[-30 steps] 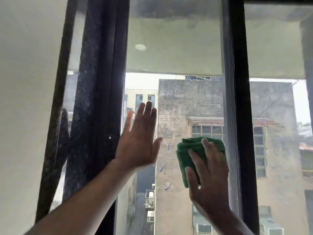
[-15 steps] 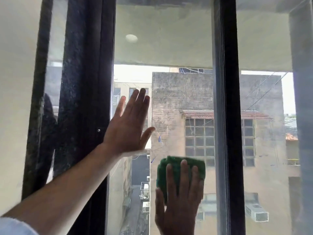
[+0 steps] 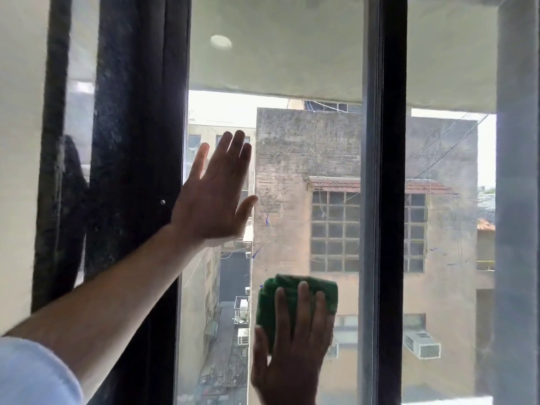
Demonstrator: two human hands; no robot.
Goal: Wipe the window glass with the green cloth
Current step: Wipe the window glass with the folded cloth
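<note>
Green cloth [image 3: 267, 308], pressed to the window glass [image 3: 292, 141] under the flat right hand [image 3: 292, 355], ungripped, could slip. Spread left hand [image 3: 213, 200] may smudge the glass.

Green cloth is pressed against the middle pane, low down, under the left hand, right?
Wrong hand. The head view shows the green cloth pressed against the window glass of the middle pane, low down, under the right hand. The left hand is spread higher up, holding nothing.
</note>
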